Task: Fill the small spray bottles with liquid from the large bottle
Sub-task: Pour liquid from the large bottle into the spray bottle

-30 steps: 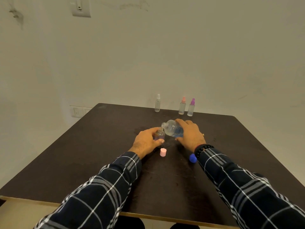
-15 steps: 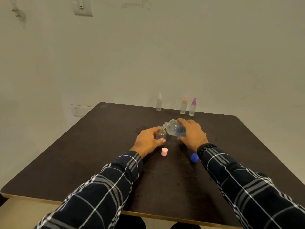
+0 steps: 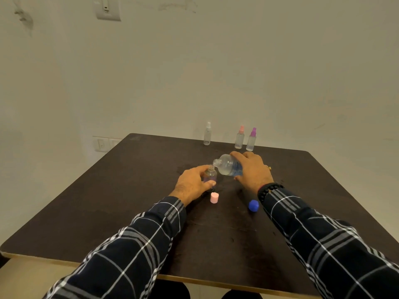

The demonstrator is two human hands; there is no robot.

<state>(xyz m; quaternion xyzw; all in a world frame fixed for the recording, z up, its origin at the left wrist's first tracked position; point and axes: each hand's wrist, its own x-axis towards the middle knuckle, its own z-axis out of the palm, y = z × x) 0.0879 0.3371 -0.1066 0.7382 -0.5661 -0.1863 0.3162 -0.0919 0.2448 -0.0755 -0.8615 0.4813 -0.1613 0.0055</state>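
Large bottle, head view: clear, with blue-tinted liquid low in its body, tipped on its side just right of frame centre. Its open neck points left and sits just above the mouth of the small uncapped spray bottle. Right hand holds the large bottle from above, its grip wrapped round the body with fingers curled over the far side. Left hand holds the small bottle, which stands upright on the dark tabletop; its grip curls round the bottle's lower part. Whether liquid is flowing cannot be told. Pink cap stands on the tabletop just below the left hand. Blue cap lies beside the right wrist, near a black bead bracelet. Three capped spray bottles stand upright along the far edge: a clear-topped bottle, then, apart to its right, a pink-topped bottle and a purple-topped bottle side by side.
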